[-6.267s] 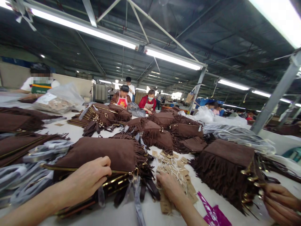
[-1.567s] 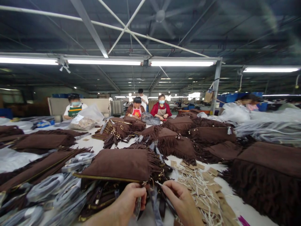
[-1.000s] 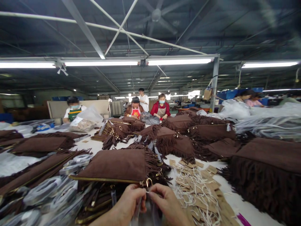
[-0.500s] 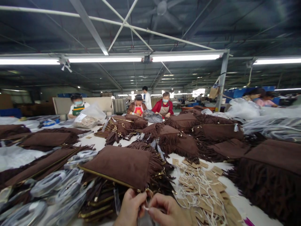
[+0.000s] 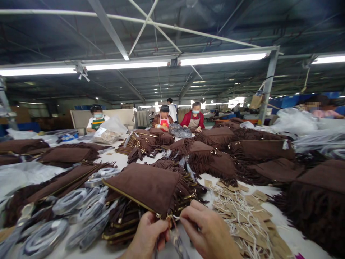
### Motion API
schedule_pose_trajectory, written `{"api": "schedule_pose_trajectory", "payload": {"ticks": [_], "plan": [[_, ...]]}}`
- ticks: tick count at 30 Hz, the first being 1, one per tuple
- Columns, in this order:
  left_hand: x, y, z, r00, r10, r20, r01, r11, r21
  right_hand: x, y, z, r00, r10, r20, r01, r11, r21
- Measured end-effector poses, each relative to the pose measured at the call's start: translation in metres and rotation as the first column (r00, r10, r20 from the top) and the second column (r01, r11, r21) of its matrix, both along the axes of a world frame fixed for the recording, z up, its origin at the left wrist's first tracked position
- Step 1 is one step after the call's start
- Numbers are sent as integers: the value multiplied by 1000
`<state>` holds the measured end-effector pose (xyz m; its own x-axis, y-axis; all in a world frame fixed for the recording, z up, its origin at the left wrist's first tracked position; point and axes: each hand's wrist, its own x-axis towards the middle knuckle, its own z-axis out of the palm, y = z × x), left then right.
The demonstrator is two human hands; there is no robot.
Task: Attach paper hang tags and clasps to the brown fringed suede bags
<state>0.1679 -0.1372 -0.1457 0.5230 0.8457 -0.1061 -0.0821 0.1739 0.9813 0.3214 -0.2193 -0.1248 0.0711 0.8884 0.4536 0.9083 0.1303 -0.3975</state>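
Observation:
A brown suede fringed bag (image 5: 145, 187) with a gold zip lies on a stack of similar bags in front of me. My left hand (image 5: 149, 233) is closed at the near corner of this bag, thumb and fingers pinched around its small gold hardware. What exactly lies under the fingertips is partly hidden. Just to the right, my right hand (image 5: 206, 226) pinches the end of a white string (image 5: 176, 217) at that same corner. A plastic-wrapped strap (image 5: 178, 242) hangs below, between the two hands.
Kraft paper tags (image 5: 250, 216) with white strings are heaped at the right. Coiled straps in plastic (image 5: 44, 239) lie at the left. More brown fringed bags (image 5: 210, 163) cover the table behind and on the right. Several people sit or stand across the table.
My right hand has moved right, away from my left hand, drawing the white string out. My left hand stays at the bag's corner. The view has turned slightly left.

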Motion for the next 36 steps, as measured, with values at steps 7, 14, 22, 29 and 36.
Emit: {"api": "schedule_pose_trajectory", "payload": {"ticks": [7,14,22,29,36], "plan": [[-3,5,-5,999,-26,35,28,998,-64,-4,4,9,994,-28,-104,24,999,-45],[-2,10,-18,996,-8,88,17,995,-101,-8,9,3,997,-17,-70,16,1000,-24],[-1,13,-23,995,-28,97,38,994,-106,-15,14,6,998,-57,-21,55,997,-55],[-6,9,-11,986,-112,120,118,992,-44,-15,22,10,988,-64,-142,47,992,-119],[-9,9,-10,967,-171,186,185,981,-60,-13,25,12,973,-74,-220,38,986,-163]]}}
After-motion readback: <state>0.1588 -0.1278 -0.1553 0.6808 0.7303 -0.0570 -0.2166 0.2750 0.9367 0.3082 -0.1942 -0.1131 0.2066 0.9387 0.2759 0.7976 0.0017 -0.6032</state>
